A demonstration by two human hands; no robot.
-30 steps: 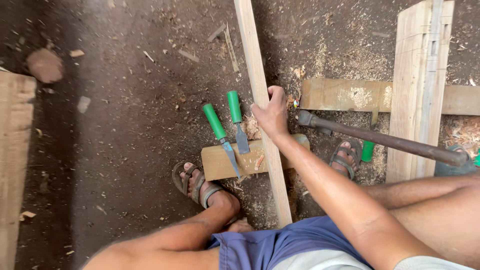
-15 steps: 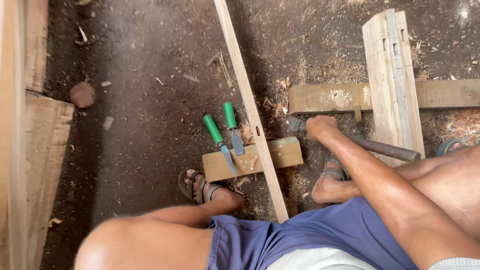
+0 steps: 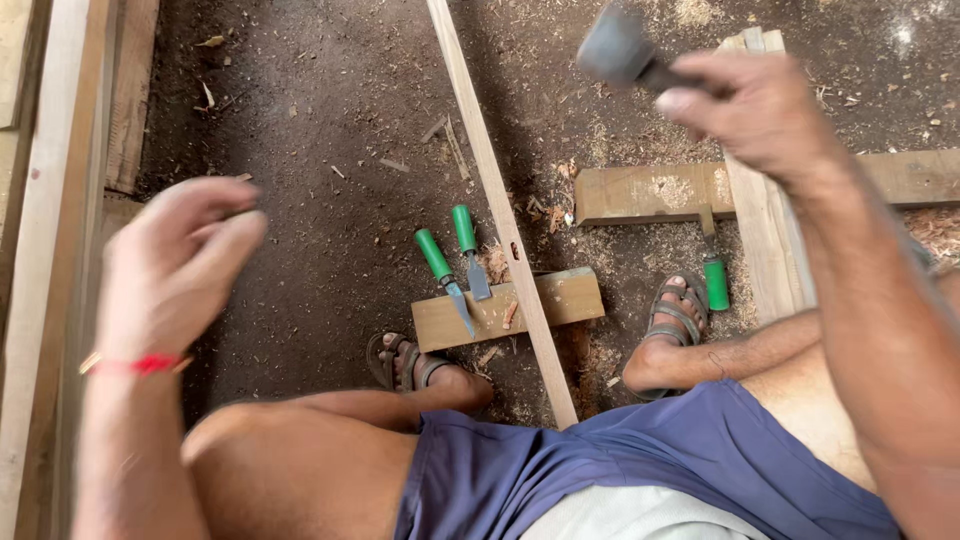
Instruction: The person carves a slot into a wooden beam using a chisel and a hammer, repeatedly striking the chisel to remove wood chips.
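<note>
Right hand grips a raised hammer; left hand hangs empty, loosely curled, far left.

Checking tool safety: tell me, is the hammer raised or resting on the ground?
Raised. The right hand grips the hammer by its handle, its dark head up near the camera, well above the dirt floor.
</note>
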